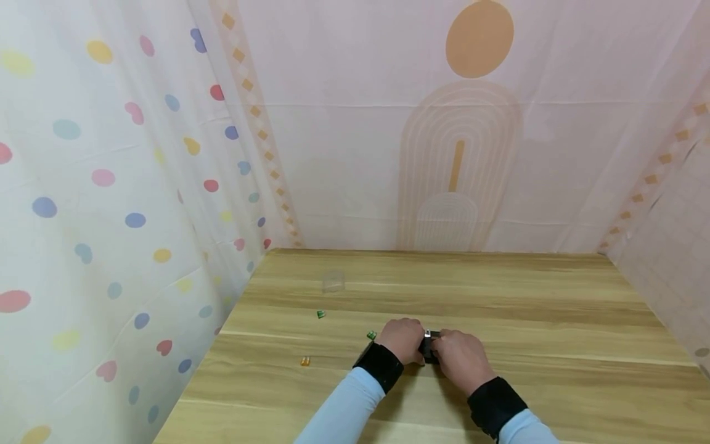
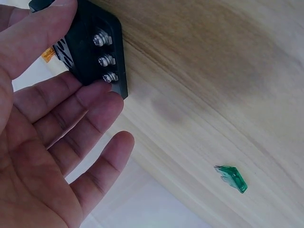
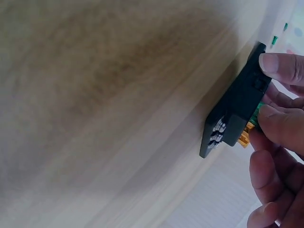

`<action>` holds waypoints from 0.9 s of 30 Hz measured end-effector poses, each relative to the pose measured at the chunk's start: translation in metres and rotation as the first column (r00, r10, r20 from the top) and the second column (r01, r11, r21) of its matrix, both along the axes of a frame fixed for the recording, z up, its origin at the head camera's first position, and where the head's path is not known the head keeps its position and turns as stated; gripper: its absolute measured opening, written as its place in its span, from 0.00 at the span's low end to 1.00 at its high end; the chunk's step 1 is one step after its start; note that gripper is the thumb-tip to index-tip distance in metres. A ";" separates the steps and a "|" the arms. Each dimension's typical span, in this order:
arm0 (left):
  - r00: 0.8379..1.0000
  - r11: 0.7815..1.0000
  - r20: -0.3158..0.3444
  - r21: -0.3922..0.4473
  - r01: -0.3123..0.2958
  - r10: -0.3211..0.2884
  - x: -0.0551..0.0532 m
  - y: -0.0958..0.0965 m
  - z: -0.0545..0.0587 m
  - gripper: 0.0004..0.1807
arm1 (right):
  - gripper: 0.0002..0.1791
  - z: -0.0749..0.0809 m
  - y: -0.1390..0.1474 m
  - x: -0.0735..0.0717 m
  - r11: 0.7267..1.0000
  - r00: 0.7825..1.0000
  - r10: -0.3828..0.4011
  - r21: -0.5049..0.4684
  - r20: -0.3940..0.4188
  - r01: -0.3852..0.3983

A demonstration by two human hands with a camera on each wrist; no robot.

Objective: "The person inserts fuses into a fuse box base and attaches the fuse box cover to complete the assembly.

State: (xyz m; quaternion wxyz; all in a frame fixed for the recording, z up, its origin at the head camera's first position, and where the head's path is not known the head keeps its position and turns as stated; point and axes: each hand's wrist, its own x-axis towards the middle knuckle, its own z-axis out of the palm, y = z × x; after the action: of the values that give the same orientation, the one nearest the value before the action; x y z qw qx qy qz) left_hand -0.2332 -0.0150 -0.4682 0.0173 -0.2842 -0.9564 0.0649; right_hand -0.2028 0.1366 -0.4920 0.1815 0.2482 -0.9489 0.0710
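Head view, five o'clock: over a wood-grain table [image 1: 554, 320], right hand [image 1: 461, 359] and left hand [image 1: 400, 340] meet at a black block [image 2: 89, 52], gripped by the left. From it, a clear sheet [image 1: 333, 282] lies towards ten o'clock; two loose green pieces [image 1: 321, 314] and an orange piece [image 1: 305, 361], around nine. The right hand pinches another green piece [image 3: 257, 114] against the block.

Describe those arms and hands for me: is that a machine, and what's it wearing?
They are a person's. The left hand and right hand wear no gloves. Both arms have light-blue sleeves, and broad black wristbands circle both wrists. No cables show; any markings are too small to read.
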 end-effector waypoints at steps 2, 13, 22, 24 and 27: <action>1.000 1.000 0.002 0.003 0.001 -0.001 0.001 0.000 0.001 0.20 | 0.14 0.001 0.000 -0.001 1.000 1.000 0.000 -0.006 0.001 0.000; 1.000 1.000 0.004 -0.002 -0.001 0.001 0.002 0.000 0.003 0.20 | 0.17 0.002 0.000 -0.002 1.000 1.000 0.003 -0.014 0.018 -0.003; 1.000 1.000 0.019 0.003 -0.006 0.006 0.002 -0.001 0.003 0.19 | 0.18 0.005 -0.001 -0.002 1.000 0.999 0.010 0.014 0.037 -0.010; 1.000 1.000 0.019 0.007 -0.006 0.006 0.002 0.000 0.004 0.19 | 0.19 0.005 -0.001 -0.003 1.000 0.999 0.010 0.013 0.042 -0.011; 1.000 1.000 0.016 0.012 -0.005 0.005 0.003 0.000 0.005 0.18 | 0.19 0.004 0.000 -0.005 1.000 0.999 0.012 0.021 0.041 -0.013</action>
State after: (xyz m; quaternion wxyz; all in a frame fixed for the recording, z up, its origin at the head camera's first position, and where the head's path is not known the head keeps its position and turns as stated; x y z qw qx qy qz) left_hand -0.2303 -0.0154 -0.4633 0.0112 -0.2821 -0.9576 0.0570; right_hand -0.2078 0.1361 -0.4885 0.1592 0.2547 -0.9515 0.0672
